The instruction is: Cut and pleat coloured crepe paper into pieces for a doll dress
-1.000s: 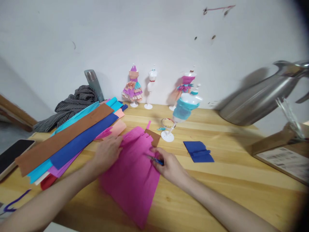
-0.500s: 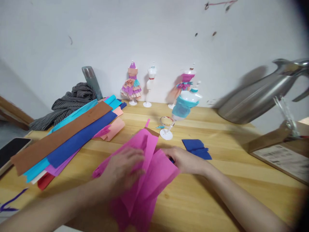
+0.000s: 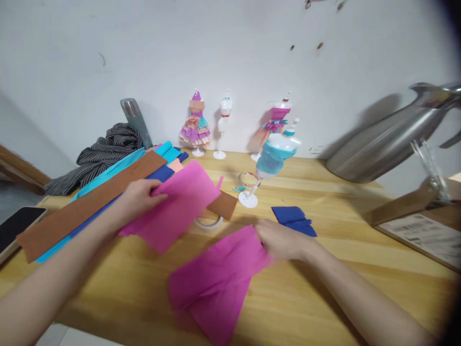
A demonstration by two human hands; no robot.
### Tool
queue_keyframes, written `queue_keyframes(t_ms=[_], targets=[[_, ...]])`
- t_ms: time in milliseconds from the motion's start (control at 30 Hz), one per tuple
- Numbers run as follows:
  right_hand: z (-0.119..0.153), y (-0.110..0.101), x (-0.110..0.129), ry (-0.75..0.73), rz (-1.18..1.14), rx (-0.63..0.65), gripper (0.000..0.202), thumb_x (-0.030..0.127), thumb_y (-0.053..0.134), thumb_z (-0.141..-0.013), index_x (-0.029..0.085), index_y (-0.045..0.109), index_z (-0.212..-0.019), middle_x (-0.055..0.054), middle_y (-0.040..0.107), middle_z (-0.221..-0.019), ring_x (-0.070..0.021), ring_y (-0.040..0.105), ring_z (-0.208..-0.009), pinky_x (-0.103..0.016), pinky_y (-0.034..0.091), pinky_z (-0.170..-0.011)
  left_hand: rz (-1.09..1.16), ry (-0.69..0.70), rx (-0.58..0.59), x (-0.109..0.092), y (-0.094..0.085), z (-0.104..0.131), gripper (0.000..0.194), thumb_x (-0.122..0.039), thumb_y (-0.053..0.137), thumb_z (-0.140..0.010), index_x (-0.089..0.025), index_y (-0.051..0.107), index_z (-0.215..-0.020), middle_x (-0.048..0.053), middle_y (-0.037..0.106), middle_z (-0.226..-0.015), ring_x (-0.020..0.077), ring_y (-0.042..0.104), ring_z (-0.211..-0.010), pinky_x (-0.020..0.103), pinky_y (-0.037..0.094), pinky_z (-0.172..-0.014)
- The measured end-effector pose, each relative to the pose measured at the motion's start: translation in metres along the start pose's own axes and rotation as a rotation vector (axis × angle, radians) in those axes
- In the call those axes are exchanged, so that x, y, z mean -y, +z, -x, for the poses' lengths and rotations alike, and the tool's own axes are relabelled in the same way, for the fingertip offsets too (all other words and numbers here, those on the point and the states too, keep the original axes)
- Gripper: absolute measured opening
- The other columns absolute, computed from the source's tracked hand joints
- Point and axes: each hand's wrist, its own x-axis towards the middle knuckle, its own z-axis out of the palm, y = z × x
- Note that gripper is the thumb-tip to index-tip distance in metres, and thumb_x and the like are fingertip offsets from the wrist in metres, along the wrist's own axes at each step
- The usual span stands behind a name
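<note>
My left hand (image 3: pixel 142 197) pinches a pink crepe paper piece (image 3: pixel 180 202) by its left side, raised over the wooden table. My right hand (image 3: pixel 272 240) is closed on the upper right corner of another pink crepe sheet (image 3: pixel 219 274), which spreads creased toward the table's front. The two pink pieces are apart. Behind my right hand stands a small white dress form (image 3: pixel 275 154) with turquoise paper round it. A brown paper piece (image 3: pixel 224 204) and a tape roll (image 3: pixel 209 223) lie between the hands.
Coloured paper strips (image 3: pixel 97 202) and striped cloth (image 3: pixel 108 149) lie at left, near a phone (image 3: pixel 18 228). Blue paper (image 3: pixel 293 219) is right of centre. Three dress forms stand at the wall; a steel jug (image 3: pixel 385 134) and cardboard box (image 3: pixel 421 235) are at right.
My left hand has moved left and up with one pink piece, away from the other. The tape roll and more brown paper now show. My right hand has hardly moved.
</note>
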Motion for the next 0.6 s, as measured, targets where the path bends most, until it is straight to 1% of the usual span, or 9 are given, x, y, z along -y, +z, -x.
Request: queue_keyframes(t_ms=[100, 167, 200, 233, 333, 400, 433, 567, 600], targets=[[-0.002, -0.001, 0.000, -0.023, -0.044, 0.050, 0.011, 0.008, 0.059, -0.062, 0.017, 0.064, -0.065, 0.000, 0.069, -0.067, -0.0136, 0.054, -0.056, -0.024, 0.034, -0.052, -0.181, -0.150, -0.160, 0.018, -0.037, -0.010, 0.029, -0.044, 0.048, -0.082, -0.018, 0.062, -0.084, 0.002, 0.064, -0.077, 0.0187, 0.053, -0.071, 0.026, 0.034, -0.062], [-0.003, -0.001, 0.000, -0.041, -0.067, 0.043, 0.013, 0.009, 0.060, -0.063, 0.017, 0.067, -0.070, -0.001, 0.071, -0.071, -0.0151, 0.057, -0.060, -0.024, 0.036, -0.056, -0.387, -0.213, -0.248, 0.032, -0.050, -0.019, 0.036, -0.045, 0.043, -0.085, -0.015, 0.062, -0.086, 0.006, 0.063, -0.080, 0.0194, 0.052, -0.073, 0.026, 0.033, -0.063], [-0.004, -0.001, 0.000, -0.048, -0.073, 0.041, 0.014, 0.010, 0.061, -0.064, 0.017, 0.068, -0.072, -0.002, 0.072, -0.073, -0.0158, 0.059, -0.062, -0.024, 0.037, -0.057, -0.461, -0.210, -0.269, 0.039, -0.053, -0.025, 0.038, -0.044, 0.039, -0.087, -0.013, 0.061, -0.088, 0.007, 0.064, -0.084, 0.0192, 0.052, -0.074, 0.026, 0.033, -0.065], [-0.005, -0.001, 0.000, -0.052, -0.074, 0.041, 0.015, 0.010, 0.061, -0.064, 0.017, 0.069, -0.074, -0.002, 0.073, -0.075, -0.0164, 0.060, -0.064, -0.024, 0.038, -0.058, -0.504, -0.190, -0.253, 0.047, -0.054, -0.030, 0.040, -0.043, 0.036, -0.089, -0.012, 0.061, -0.091, 0.008, 0.064, -0.087, 0.0187, 0.052, -0.076, 0.026, 0.034, -0.066], [-0.005, 0.000, 0.001, -0.048, -0.058, 0.049, 0.015, 0.009, 0.062, -0.063, 0.017, 0.069, -0.074, -0.003, 0.074, -0.078, -0.0173, 0.062, -0.066, -0.024, 0.038, -0.057, -0.494, -0.193, -0.096, 0.065, -0.052, -0.043, 0.042, -0.043, 0.035, -0.090, -0.011, 0.062, -0.095, 0.007, 0.064, -0.089, 0.0171, 0.051, -0.077, 0.024, 0.035, -0.068], [-0.005, 0.001, 0.001, -0.054, -0.056, 0.056, 0.016, 0.010, 0.062, -0.063, 0.017, 0.070, -0.075, -0.004, 0.075, -0.080, -0.0176, 0.063, -0.067, -0.024, 0.039, -0.058, -0.474, -0.211, -0.076, 0.071, -0.051, -0.045, 0.044, -0.043, 0.033, -0.091, -0.010, 0.062, -0.100, 0.008, 0.064, -0.091, 0.0177, 0.052, -0.080, 0.025, 0.035, -0.070], [-0.005, 0.001, 0.000, -0.060, -0.062, 0.058, 0.017, 0.010, 0.062, -0.063, 0.017, 0.070, -0.076, -0.004, 0.075, -0.081, -0.0178, 0.064, -0.067, -0.024, 0.040, -0.059, -0.488, -0.223, -0.120, 0.072, -0.052, -0.044, 0.046, -0.042, 0.030, -0.093, -0.009, 0.060, -0.103, 0.009, 0.064, -0.095, 0.0188, 0.052, -0.082, 0.025, 0.036, -0.070], [-0.006, 0.003, -0.001, -0.097, -0.133, 0.049, 0.019, 0.010, 0.063, -0.065, 0.017, 0.071, -0.080, -0.003, 0.075, -0.086, -0.0183, 0.065, -0.074, -0.024, 0.044, -0.067, -0.683, -0.253, -0.449, 0.066, -0.052, -0.029, 0.051, -0.032, 0.012, -0.097, -0.008, 0.049, -0.121, 0.017, 0.059, -0.108, 0.0252, 0.053, -0.095, 0.030, 0.037, -0.073], [-0.006, 0.004, -0.001, -0.107, -0.154, 0.046, 0.019, 0.011, 0.063, -0.066, 0.018, 0.072, -0.082, -0.003, 0.075, -0.089, -0.0181, 0.066, -0.076, -0.024, 0.045, -0.068, -0.714, -0.234, -0.472, 0.063, -0.049, -0.026, 0.049, -0.031, 0.012, -0.097, -0.009, 0.047, -0.123, 0.017, 0.059, -0.109, 0.0260, 0.053, -0.097, 0.031, 0.037, -0.075]])
